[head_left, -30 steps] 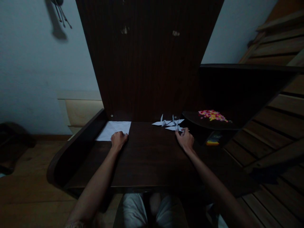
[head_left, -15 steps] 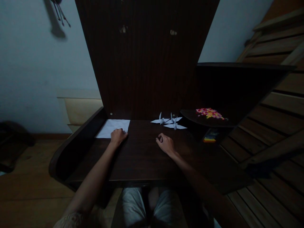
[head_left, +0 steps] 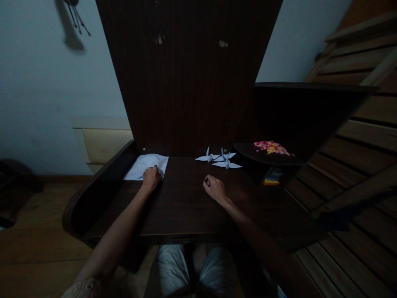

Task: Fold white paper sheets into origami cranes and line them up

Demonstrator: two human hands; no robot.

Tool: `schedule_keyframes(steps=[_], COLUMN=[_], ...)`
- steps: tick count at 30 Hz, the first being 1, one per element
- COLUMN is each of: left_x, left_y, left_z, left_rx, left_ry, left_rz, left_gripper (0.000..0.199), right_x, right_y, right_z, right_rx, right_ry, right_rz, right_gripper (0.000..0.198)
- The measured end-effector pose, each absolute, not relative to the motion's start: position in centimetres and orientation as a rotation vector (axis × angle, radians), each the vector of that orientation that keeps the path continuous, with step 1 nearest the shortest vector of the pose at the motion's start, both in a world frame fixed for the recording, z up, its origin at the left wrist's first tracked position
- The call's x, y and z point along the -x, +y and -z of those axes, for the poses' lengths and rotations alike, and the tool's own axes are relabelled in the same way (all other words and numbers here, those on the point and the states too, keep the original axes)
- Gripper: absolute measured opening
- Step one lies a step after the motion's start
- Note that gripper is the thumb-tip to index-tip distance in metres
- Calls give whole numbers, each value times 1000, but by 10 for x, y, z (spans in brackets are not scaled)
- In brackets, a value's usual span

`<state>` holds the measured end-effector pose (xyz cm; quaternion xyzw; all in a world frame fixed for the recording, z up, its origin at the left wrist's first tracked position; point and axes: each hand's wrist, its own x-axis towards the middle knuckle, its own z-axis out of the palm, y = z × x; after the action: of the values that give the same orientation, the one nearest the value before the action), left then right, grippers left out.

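Note:
At the left of the dark desk lies a white sheet of paper [head_left: 141, 165], its far edge bowed up. My left hand [head_left: 151, 178] is over its right side, with the fingers closed and apparently pinching the paper; the fingertips are mostly hidden. My right hand [head_left: 214, 188] rests on the desktop with loosely curled fingers and nothing visible in them. Just beyond it, several folded paper cranes stand close together, a front one [head_left: 227, 164] and a left one [head_left: 209, 157] among them.
A corner shelf [head_left: 248, 152] at the right bears a heap of small pink, red and yellow pieces [head_left: 270, 147]. Under it is a small box with a yellow-orange edge [head_left: 271, 182]. The desk [head_left: 180, 211] has a raised left side panel [head_left: 96, 186] and a tall back panel.
My left hand has shifted slightly left and turned on the paper, and the sheet's far edge has bulged upward. My right hand has stayed nearly in place; its fingers are a little more curled.

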<state>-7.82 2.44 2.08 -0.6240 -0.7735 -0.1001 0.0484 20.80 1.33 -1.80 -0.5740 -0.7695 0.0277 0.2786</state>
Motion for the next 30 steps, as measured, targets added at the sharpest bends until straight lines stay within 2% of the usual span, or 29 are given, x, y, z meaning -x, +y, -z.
schedule_keyframes(steps=[7, 11, 14, 18, 21, 23, 27, 30], left_x=[78, 72, 55, 11, -23, -38, -46, -41], left_y=[23, 17, 5, -16, -27, -30, -34, -40], left_z=[-30, -46, -62, -66, -49, -31, 3, 15], left_rx=[1875, 1860, 1909, 2135, 2416, 2614, 2798, 2839], left_ry=[-2327, -2255, -2185, -2082, -1983, -1903, -1653, -1527], left_rz=[370, 566, 783, 980, 1048, 1025, 719, 582], left_gripper=[32, 31, 29, 25, 26, 28, 29, 42], right_x=[-209, -211, -209, -200, -193, -190, -192, -198], right_y=[14, 18, 23, 24, 23, 24, 30, 37], right_z=[18, 19, 21, 17, 16, 18, 26, 31], right_rx=[1498, 1397, 1261, 1012, 860, 866, 1102, 1183], right_ry=[-2047, -1985, -1808, -1407, -1204, -1142, -1109, -1113], right_rz=[-101, -242, -586, -1310, -1561, -1548, -1326, -1256], right_gripper=[10, 9, 16, 33, 36, 33, 32, 30])
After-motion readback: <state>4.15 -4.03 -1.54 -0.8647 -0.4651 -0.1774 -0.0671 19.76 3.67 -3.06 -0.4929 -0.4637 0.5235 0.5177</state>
